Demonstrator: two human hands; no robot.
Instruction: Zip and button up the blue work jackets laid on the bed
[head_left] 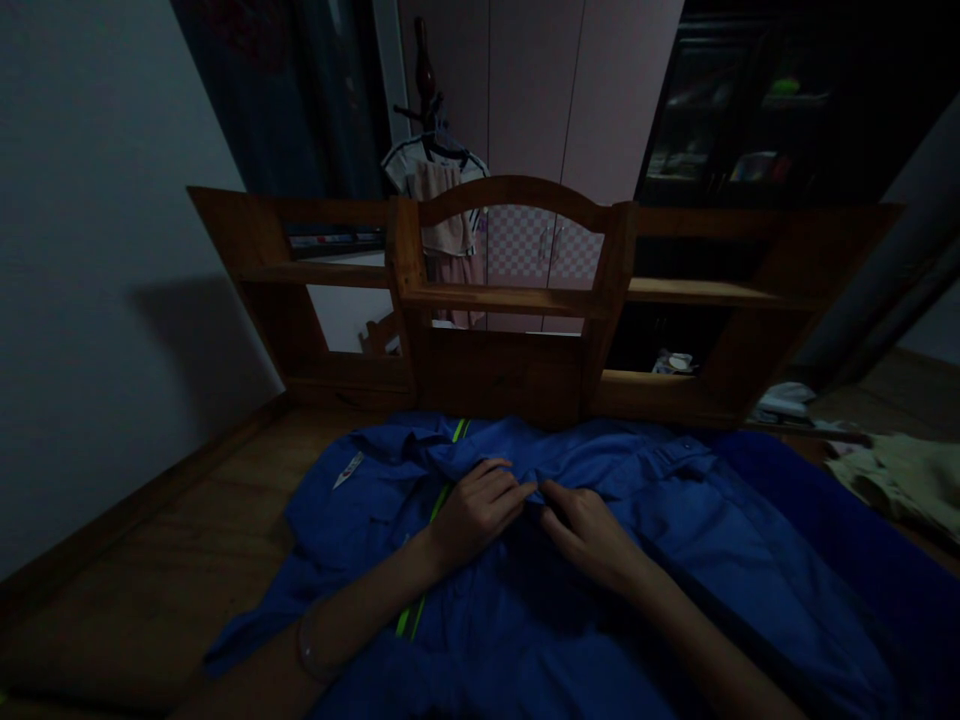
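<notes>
A blue work jacket [645, 570] with yellow-green stripes and a small white badge is spread out in front of me, its cloth rumpled. My left hand [480, 510] pinches a fold of it near the middle, fingers curled over the fabric. Close beside it, my right hand [589, 530] grips the same edge between thumb and fingers. The fingertips of both hands almost meet. Exactly what lies under the fingers is hidden, and the light is dim.
A wooden shelf unit [517, 300] stands just beyond the jacket. Bare wooden boards [187, 530] lie at the left beside a wall. Darker blue cloth [817, 510] and a pale cloth [907, 480] are at the right. Behind, clothes hang on a coat stand [425, 70].
</notes>
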